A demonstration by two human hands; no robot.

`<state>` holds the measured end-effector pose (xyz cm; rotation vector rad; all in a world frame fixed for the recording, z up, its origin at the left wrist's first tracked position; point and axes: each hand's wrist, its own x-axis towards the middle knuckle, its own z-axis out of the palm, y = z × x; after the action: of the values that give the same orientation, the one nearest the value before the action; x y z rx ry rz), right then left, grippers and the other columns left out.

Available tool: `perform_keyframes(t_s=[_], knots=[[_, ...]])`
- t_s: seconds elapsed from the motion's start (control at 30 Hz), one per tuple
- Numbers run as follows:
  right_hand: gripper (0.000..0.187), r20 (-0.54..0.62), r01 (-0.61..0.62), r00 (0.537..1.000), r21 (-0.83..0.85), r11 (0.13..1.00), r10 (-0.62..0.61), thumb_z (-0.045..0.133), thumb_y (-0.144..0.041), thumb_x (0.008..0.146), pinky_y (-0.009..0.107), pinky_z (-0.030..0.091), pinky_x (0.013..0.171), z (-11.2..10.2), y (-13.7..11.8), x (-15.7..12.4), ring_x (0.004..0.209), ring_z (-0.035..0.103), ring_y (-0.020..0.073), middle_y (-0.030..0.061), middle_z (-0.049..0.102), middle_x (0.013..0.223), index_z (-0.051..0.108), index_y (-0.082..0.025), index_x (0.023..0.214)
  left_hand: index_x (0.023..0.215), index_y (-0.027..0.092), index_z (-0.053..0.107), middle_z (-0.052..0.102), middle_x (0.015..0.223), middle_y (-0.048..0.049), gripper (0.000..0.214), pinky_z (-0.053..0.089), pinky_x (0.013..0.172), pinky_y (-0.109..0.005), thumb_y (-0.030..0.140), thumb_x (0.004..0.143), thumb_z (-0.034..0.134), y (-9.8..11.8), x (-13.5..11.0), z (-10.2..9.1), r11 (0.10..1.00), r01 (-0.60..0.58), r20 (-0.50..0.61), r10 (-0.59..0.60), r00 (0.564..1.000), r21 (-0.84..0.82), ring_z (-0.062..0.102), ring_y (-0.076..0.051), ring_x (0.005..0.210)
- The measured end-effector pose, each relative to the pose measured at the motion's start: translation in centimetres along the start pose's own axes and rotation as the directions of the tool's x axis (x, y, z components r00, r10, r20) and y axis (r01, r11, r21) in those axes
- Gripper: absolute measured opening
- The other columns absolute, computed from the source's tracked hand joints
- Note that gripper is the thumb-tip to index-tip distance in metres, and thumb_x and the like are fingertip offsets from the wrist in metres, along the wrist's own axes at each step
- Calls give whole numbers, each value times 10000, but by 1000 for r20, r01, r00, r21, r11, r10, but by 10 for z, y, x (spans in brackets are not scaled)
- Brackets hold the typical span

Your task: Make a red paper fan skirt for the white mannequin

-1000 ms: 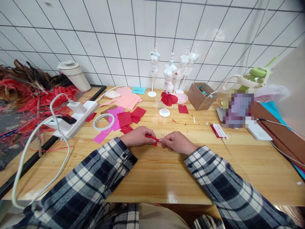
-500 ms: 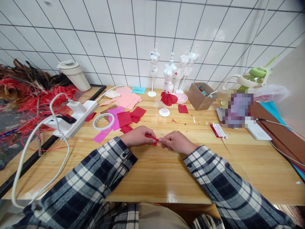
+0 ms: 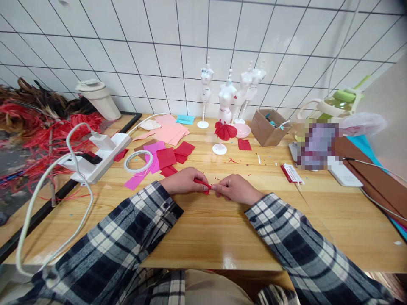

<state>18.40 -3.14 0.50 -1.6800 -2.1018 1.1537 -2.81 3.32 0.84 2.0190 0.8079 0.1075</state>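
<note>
A folded piece of red crepe paper (image 3: 202,183) is pinched in my left hand (image 3: 186,181), above the wooden table. The fingers of my right hand (image 3: 233,187) are closed at the paper's right end, gripping its tip. Just beyond my hands stands a small white mannequin (image 3: 226,99) wearing a pleated red paper skirt (image 3: 225,131). Red paper squares (image 3: 165,158) lie left of it, partly over magenta paper (image 3: 154,149). A roll of white tape (image 3: 138,162) rests on the table near my left forearm.
More white mannequins (image 3: 206,91) stand at the back by a cardboard box (image 3: 270,129) and a pink dish (image 3: 243,131). A power strip (image 3: 101,159) with looping cables is at left, beside a cup (image 3: 99,99). A red-and-white packet (image 3: 291,173) lies at right.
</note>
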Motion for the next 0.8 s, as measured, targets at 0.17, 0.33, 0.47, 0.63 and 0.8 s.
perform_keyframes(t_s=[0.17,0.33,0.47,0.63,0.8], knots=[[584,1,1,1000,-9,1000,-1,456,-687,816,236,317,502,-1,-1,0,471,486,102,-1,581,509,734,-186,702,854,190,746,740,789,-8,256,420,767,-237,409,767,647,0,0,0,1000,1,12,-1,1000,3,616,-147,733],[582,-18,24,1000,-49,999,-25,463,-677,819,242,291,505,-2,-2,0,477,448,100,-5,554,487,743,-183,691,853,191,750,740,787,-12,260,418,767,-235,415,766,648,0,0,0,999,-14,-1,14,1000,30,616,-157,769],[588,-26,38,999,-60,997,-40,459,-678,819,242,275,492,-2,-1,0,464,424,96,-11,526,466,739,-182,670,849,194,751,743,793,-14,266,418,779,-236,424,764,649,0,0,1,1000,-10,-5,10,1000,21,614,-154,757],[597,-38,47,998,-61,997,-49,448,-674,827,243,283,496,-2,1,1,467,432,99,-8,534,468,737,-176,668,849,191,746,740,796,-13,279,427,774,-238,436,765,643,0,0,1,1000,-2,-4,2,1000,-5,618,-152,750],[608,-58,28,998,-52,998,-31,415,-671,846,245,290,512,-3,2,1,468,434,104,-14,516,458,721,-175,669,855,181,729,728,804,-8,314,438,763,-237,466,754,646,-1,0,2,997,37,-29,-39,999,-74,617,-149,755]])
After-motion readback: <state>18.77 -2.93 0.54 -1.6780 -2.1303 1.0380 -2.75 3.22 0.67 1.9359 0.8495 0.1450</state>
